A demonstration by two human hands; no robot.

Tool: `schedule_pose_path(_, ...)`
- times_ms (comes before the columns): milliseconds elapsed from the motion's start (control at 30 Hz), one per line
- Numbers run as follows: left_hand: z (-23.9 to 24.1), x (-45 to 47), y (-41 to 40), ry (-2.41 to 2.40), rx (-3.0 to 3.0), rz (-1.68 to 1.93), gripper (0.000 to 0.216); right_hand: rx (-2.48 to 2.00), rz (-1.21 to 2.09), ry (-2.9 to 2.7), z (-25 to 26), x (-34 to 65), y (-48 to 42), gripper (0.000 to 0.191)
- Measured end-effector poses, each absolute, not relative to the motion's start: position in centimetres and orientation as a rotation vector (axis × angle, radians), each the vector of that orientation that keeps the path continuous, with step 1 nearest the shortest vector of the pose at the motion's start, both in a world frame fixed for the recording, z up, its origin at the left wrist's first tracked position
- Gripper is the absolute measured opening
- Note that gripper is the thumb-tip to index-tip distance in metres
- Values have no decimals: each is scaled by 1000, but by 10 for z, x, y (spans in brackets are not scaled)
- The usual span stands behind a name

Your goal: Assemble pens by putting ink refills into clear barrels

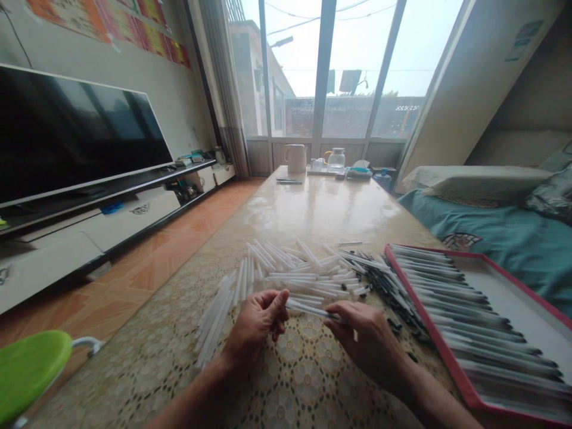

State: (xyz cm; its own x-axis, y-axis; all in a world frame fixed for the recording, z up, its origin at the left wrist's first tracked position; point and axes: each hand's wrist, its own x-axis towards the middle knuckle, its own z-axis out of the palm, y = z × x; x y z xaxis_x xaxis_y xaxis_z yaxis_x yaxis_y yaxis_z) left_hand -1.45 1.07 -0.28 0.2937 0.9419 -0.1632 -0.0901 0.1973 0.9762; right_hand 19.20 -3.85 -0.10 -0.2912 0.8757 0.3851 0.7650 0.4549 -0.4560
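Observation:
Between my two hands lies a slim white pen barrel, held almost level above the table. My left hand is closed, thumb and fingers pinching its left end. At its right end my right hand grips it between thumb and fingers; that end is partly hidden. Just beyond is a loose heap of white pen barrels, with more barrels to the left of my left hand. Dark pen refills lie in a pile past my right hand, with small black caps near them.
A red-rimmed box on the right holds a row of pens. Across the patterned table, at the far end, stand a beige jug, a glass pitcher and a tissue pack. A green stool is at the lower left.

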Motion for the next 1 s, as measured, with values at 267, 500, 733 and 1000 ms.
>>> schedule_pose_path(267,-7,-10,9,827,1020,879,32,-1463,-12,-2294,-4,187,-40,14)
schedule_pose_path(500,-11,-7,8,813,1072,907,30,-1379,-97,-2270,-2,187,-40,9)
schedule_pose_path(733,-12,-5,2,853,1197,1003,26,-1454,293,-2168,-1,182,-43,19)
schedule_pose_path(1000,-7,0,-10,826,1258,1037,20,-1244,1400,-1649,9,188,-37,36)
